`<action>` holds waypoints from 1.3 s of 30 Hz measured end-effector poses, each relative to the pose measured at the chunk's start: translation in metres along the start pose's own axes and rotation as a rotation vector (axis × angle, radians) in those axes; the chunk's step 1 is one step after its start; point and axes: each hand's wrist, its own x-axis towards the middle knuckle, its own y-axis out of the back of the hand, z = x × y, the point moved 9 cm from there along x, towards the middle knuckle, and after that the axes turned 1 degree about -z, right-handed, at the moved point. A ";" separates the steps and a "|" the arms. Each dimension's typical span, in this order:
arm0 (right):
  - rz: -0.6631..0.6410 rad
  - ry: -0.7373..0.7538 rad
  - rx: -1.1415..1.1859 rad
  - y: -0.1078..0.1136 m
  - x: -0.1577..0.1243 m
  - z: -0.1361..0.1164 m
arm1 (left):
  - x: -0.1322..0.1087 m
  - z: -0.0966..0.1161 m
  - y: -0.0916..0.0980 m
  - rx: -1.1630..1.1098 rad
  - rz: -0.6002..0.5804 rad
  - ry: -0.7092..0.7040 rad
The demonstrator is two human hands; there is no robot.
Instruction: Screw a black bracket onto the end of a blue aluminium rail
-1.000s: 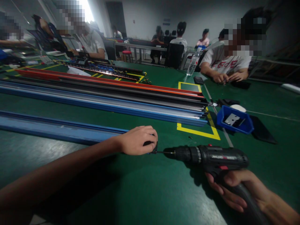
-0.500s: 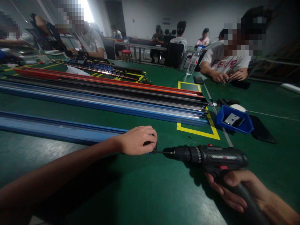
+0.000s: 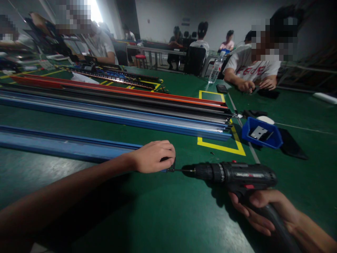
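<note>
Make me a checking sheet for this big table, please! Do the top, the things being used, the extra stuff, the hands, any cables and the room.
Surface: shiny green tabletop with yellow tape outlines.
Things in use: black power drill with red buttons; its thin bit points at the small dark part at the end of the long blue rail.
Clutter: stacked orange, black and blue rails; open blue plastic bin holding a pale flat plate; clear plastic bottle.
Hands: left hand curls over the rail's end, its underside hidden; right hand grips the drill.
Cables: nothing clearly seen.
Surroundings: seated people; red-topped stool.
</note>
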 end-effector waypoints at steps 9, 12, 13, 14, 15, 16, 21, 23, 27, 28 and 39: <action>-0.039 -0.030 0.006 0.001 -0.001 0.000 | 0.001 -0.001 -0.001 0.001 0.014 0.001; -0.049 -0.029 0.009 0.000 -0.002 -0.001 | 0.002 -0.003 -0.001 0.001 0.008 0.013; -0.049 -0.027 0.008 0.000 -0.002 -0.001 | 0.002 -0.003 -0.001 0.000 0.008 0.016; -0.048 -0.025 0.006 0.000 -0.002 -0.001 | 0.002 -0.003 -0.001 0.000 0.008 0.017; -0.045 -0.025 0.004 0.000 -0.002 -0.001 | 0.002 -0.003 -0.001 -0.001 0.008 0.018; -0.042 -0.024 0.003 0.000 -0.002 -0.001 | 0.002 -0.003 -0.002 -0.002 0.007 0.017; -0.035 -0.032 0.007 0.000 -0.002 -0.001 | 0.002 -0.004 -0.003 -0.007 0.006 0.020; -0.036 -0.034 0.009 0.000 -0.002 -0.001 | 0.001 -0.004 -0.003 -0.009 0.003 0.025; -0.022 -0.026 0.015 0.000 -0.002 -0.001 | 0.001 -0.006 -0.004 -0.015 -0.002 0.030; -0.022 -0.024 0.015 0.000 -0.002 -0.001 | 0.001 -0.006 -0.004 -0.015 -0.002 0.031; -0.038 -0.024 0.018 -0.001 -0.001 -0.001 | 0.001 -0.005 -0.003 -0.011 -0.007 0.041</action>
